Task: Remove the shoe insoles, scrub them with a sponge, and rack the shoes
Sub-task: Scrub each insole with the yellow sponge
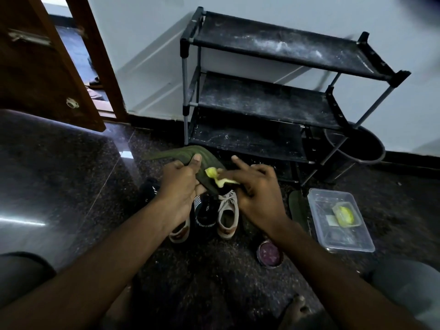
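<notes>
The dark speckled floor (71, 186) fills the scene, with a brown wooden door (35, 67) standing open at the far left. A black three-shelf shoe rack (273, 101), dusted white, stands against the far wall. A black bucket (366, 151) sits just behind its right legs.

On the right, nearer, lies a clear plastic container (357, 244) holding a small tub with something yellow in it. A dark insole (297, 208) lies flat on the floor just left of it.

In the middle a grey shoe (227, 215) and a black shoe (204, 213) stand side by side under the person's hands.

The left hand (181, 184) grips a dark green insole (190, 154), thumb on top, holding it tilted above the shoes. The right hand (257, 191) pinches a yellow sponge (215, 176) against the insole's upper face, forefinger stretched out.

A small round tin (270, 254) sits on the floor near the right wrist.
</notes>
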